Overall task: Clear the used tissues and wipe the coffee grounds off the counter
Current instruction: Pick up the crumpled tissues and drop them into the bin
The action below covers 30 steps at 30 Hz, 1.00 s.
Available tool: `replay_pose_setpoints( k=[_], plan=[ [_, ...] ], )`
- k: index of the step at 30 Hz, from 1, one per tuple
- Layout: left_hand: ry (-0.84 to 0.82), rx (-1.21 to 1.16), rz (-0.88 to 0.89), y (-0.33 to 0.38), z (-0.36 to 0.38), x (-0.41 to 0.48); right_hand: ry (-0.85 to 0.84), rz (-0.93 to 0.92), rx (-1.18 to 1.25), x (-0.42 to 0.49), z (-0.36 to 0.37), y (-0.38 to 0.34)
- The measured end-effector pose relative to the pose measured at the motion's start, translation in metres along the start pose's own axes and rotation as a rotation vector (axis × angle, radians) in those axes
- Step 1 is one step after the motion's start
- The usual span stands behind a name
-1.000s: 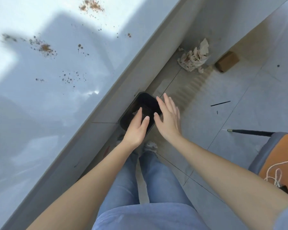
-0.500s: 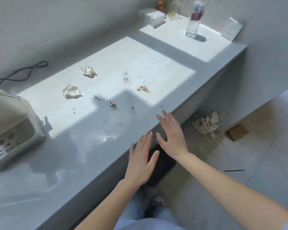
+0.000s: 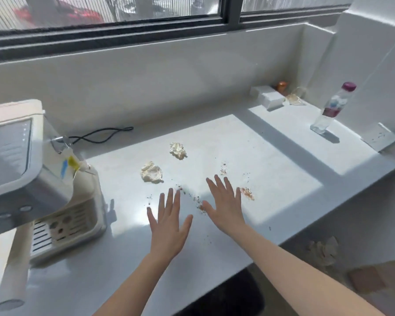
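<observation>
Two crumpled used tissues lie on the white counter [image 3: 271, 156]: one tissue [image 3: 152, 172] nearer me, a second tissue [image 3: 178, 150] a little farther back. Brown coffee grounds [image 3: 246, 193] are scattered in small patches across the middle of the counter. My left hand [image 3: 169, 226] hovers open over the counter, just in front of the nearer tissue. My right hand [image 3: 226, 206] is open too, fingers spread, among the grounds. Neither hand holds anything.
A cream coffee machine [image 3: 32, 179] fills the left side, with a black cable [image 3: 100, 134] behind it. At the far right stand a clear bottle [image 3: 331, 110], a white box [image 3: 269, 99] and a small card [image 3: 380, 136]. A black bin [image 3: 233, 299] sits on the floor below the counter edge, crumpled paper [image 3: 322, 249] to its right.
My view rose from the black bin on the floor up to the counter. Both hands lifted from above the bin to over the counter top, still empty.
</observation>
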State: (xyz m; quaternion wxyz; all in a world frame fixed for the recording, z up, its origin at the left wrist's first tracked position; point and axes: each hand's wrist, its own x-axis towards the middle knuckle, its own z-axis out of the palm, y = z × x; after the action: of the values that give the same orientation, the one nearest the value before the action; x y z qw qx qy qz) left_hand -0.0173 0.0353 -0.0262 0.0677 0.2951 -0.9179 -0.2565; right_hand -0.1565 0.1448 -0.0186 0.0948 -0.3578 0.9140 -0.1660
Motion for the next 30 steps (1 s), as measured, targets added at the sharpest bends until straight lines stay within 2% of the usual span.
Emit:
replay_pose_setpoints(
  k=[8, 13, 18, 23, 27, 30],
  plan=[
    [0.093, -0.110, -0.241, -0.036, -0.008, 0.082, -0.083, -0.015, -0.002, 0.092, 0.016, -0.019],
    [0.123, -0.227, -0.398, -0.066, -0.006, 0.110, -0.073, -0.016, 0.149, 0.133, 0.031, -0.032],
    [0.109, -0.234, -0.432, -0.082, -0.009, 0.132, 0.019, 0.112, 0.382, 0.169, 0.041, -0.043],
    [0.172, -0.220, -0.413, -0.089, -0.009, 0.140, 0.045, 0.263, 0.320, 0.193, 0.058, -0.051],
    [0.253, -0.185, -0.308, -0.094, -0.014, 0.149, 0.123, 0.276, 0.282, 0.208, 0.063, -0.054],
    [0.265, -0.176, -0.310, -0.097, -0.015, 0.151, 0.132, 0.270, 0.263, 0.212, 0.067, -0.055]
  ],
)
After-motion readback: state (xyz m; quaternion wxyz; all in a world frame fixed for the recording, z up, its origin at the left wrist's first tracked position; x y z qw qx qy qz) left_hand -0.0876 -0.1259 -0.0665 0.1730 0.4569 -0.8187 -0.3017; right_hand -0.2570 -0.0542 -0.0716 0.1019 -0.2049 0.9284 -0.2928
